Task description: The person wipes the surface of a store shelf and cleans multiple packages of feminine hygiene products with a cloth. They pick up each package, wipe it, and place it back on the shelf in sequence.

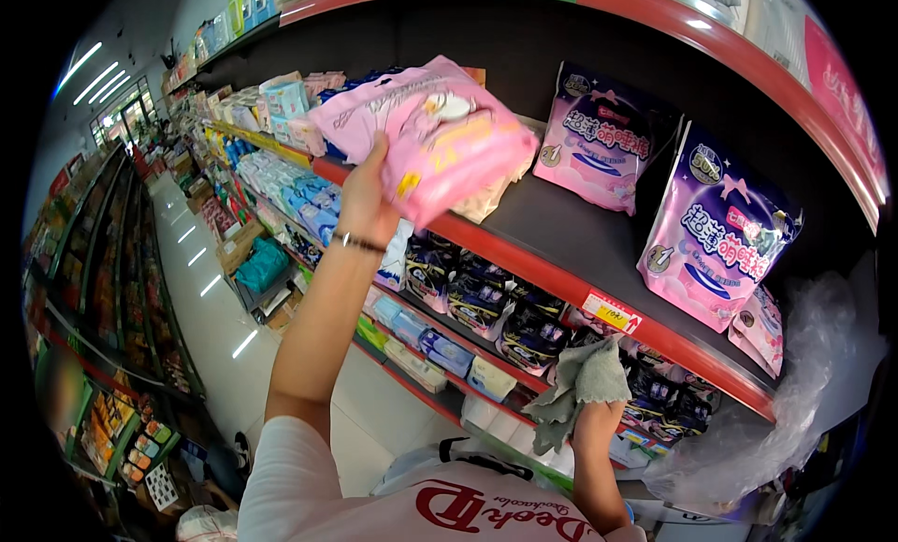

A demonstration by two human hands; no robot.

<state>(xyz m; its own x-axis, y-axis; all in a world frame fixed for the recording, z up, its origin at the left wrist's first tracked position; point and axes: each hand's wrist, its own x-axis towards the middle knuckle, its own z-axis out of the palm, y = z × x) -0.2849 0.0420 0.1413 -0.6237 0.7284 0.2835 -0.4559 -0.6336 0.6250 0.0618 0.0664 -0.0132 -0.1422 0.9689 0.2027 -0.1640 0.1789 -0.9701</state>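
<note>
My left hand (pixel 372 184) grips a pink plastic packet (pixel 449 142) with a printed cartoon figure, raised over the red front edge of a shelf (pixel 540 219). The fingers behind the packet are hidden. A grey cleaning cloth (pixel 586 384) is bunched in my right hand (pixel 600 423), lower down in front of the shelf edge. Standing on the same dark shelf are two purple-and-pink packs of sleep pants, one farther back (pixel 596 142) and one nearer (pixel 719 233). Behind the raised packet, a beige packet (pixel 494 195) is partly covered.
Black packs (pixel 484 289) fill the tier below. Crumpled clear plastic film (pixel 772 416) hangs at the right end. An upper shelf edge (pixel 645 16) juts overhead. To the left runs a tiled aisle (pixel 189 226) with cartons (pixel 242 247); another person's shoe (pixel 242 447) shows at lower left.
</note>
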